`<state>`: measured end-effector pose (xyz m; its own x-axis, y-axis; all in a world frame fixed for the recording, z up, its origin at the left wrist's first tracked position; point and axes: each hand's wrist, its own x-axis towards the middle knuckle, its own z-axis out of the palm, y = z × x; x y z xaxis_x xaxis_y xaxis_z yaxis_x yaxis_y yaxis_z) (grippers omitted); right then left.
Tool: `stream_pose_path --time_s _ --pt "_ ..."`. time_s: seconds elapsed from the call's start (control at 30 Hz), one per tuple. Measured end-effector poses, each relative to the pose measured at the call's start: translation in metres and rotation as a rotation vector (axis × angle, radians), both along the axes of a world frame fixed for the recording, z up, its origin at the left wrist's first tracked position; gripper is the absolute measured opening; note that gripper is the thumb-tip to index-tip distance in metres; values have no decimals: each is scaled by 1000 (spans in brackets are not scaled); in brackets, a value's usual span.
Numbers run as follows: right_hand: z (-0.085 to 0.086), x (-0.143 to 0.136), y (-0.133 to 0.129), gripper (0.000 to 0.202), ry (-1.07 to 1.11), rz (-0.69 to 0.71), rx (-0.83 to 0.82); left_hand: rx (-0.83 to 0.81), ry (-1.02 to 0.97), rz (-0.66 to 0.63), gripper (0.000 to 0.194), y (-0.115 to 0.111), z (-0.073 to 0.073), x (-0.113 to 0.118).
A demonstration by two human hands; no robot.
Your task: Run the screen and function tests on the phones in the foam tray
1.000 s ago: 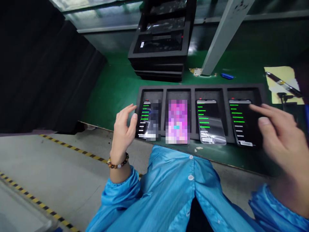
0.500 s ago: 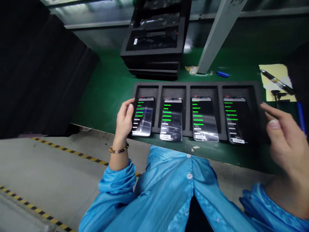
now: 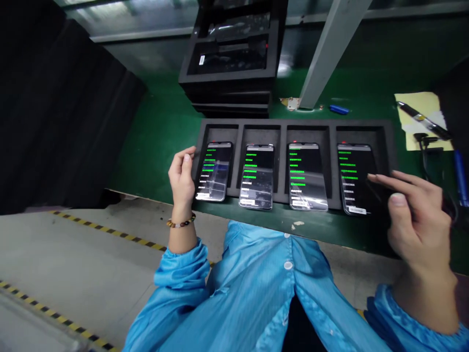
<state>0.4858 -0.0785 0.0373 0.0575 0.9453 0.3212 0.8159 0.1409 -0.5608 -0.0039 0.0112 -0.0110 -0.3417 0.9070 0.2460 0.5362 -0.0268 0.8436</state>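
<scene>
Several phones with lit screens of green and white text lie in a row on a black foam tray [image 3: 284,122], their lower ends over its near edge. My left hand [image 3: 182,178] is at the tray's left end, beside the leftmost phone [image 3: 214,171], fingers at the rim. Two middle phones [image 3: 256,176] [image 3: 307,176] have no hand near them. Over the right edge of the rightmost phone [image 3: 355,178] reaches the index finger of my right hand [image 3: 417,215]; its other fingers are loosely bent, thumb apart, holding nothing. Whether the fingertip touches the screen is unclear.
Behind the tray stands a stack of black foam trays [image 3: 227,78] holding devices. A grey metal post [image 3: 322,63] rises beside a blue cap [image 3: 339,109]. On the right are yellow paper [image 3: 410,134], a pen [image 3: 423,120], black cables and a blue pen [image 3: 460,178]. Black material fills the left.
My right hand has moved left, its index finger now over the rightmost phone. My left hand stays at the tray's left end. The whole view has shifted slightly.
</scene>
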Motion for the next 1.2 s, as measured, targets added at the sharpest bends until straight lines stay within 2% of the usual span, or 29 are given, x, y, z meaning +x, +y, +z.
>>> stream_pose_path --time_s 0.13,0.27,0.37,0.43,0.53,0.6,0.77,0.87,1.03,1.2 --pt "3 2 7 46 -50 39 -71 47 112 -62 52 -7 14 4" --pt "10 2 19 50 -123 116 -120 62 351 -224 39 -21 42 11" --pt "14 -12 33 53 -205 191 -103 34 528 -375 38 -27 63 32" --pt "14 -31 43 57 -275 243 -139 -4 615 -477 45 -26 70 54" --pt "14 -58 55 61 -365 269 -241 -105 704 -547 56 -23 74 85" --pt "14 -66 54 64 -402 271 -286 -164 740 -572 59 -24 76 94" --pt "16 -52 30 63 -372 397 -293 -216 746 -711 61 -40 87 82" --pt "16 -47 22 63 -359 381 -285 -235 749 -728 61 -45 90 77" --pt "12 -57 35 60 -383 319 -293 -220 791 -663 56 -37 85 86" --pt "6 -62 55 58 -367 297 -254 -239 818 -651 57 -20 80 93"
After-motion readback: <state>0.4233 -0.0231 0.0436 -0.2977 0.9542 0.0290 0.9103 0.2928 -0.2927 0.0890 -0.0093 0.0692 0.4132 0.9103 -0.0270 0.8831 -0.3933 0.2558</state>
